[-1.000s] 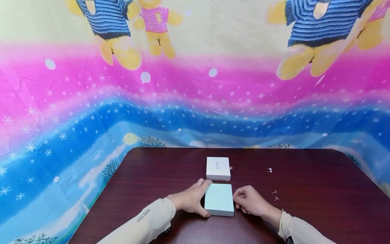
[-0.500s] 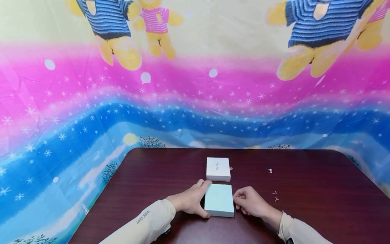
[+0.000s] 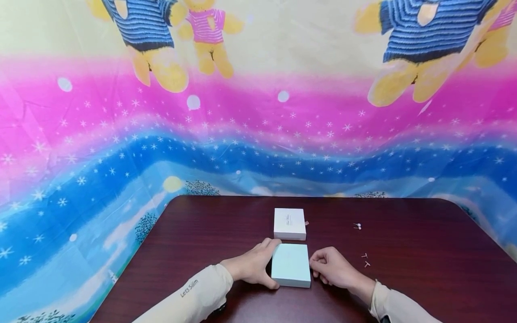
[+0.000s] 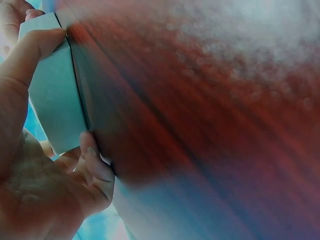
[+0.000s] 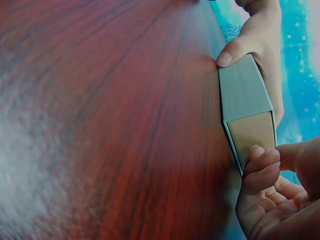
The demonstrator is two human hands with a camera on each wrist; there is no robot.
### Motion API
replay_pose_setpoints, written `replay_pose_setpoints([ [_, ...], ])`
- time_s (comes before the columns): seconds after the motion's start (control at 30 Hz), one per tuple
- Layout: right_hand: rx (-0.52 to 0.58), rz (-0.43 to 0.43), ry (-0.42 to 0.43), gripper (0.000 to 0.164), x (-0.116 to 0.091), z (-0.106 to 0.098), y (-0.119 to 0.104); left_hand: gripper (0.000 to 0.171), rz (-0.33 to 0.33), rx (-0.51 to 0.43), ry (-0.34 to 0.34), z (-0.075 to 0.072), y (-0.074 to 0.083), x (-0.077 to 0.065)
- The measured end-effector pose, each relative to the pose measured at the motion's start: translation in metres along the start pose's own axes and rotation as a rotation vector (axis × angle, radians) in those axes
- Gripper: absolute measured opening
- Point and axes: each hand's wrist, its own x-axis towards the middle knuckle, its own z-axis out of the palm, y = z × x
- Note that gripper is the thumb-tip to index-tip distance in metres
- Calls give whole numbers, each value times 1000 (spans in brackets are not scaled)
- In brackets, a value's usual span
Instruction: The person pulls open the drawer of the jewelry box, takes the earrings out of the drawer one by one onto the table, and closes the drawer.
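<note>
A mint-green drawer box (image 3: pixel 289 264) lies flat on the dark wood table, nearest to both hands. My left hand (image 3: pixel 255 264) grips its left side, thumb at the front corner and fingers at the back corner. In the left wrist view, the thumb (image 4: pixel 47 42) lies against the box's front face. My right hand (image 3: pixel 332 265) is at the right end, thumb and index finger pinched together there. The right wrist view shows the beige drawer end (image 5: pixel 250 132) inside the sleeve, with fingertips (image 5: pixel 265 159) against it. Whatever lies between those fingertips is hidden.
Behind the green box sits a white box (image 3: pixel 289 223) with a small ribbon tab (image 3: pixel 307 223) on its right side. Two pearl stud earrings (image 3: pixel 357 225) lie to the right, and two small T-shaped studs (image 3: pixel 365 260) nearer. A printed cloth (image 3: pixel 258 134) hangs behind the table (image 3: pixel 194 229).
</note>
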Motion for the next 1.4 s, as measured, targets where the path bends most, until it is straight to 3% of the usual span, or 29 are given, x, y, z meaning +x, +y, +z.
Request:
replay_pose_setpoints([
  [0.8,-59,-2,6,20,4,-9,3,107,-1,-5,-10,-1,-1,1],
  [1.4,-29,29,25,22,0,-12,-1,114,-11,-69,-29,-7,-1,-4],
])
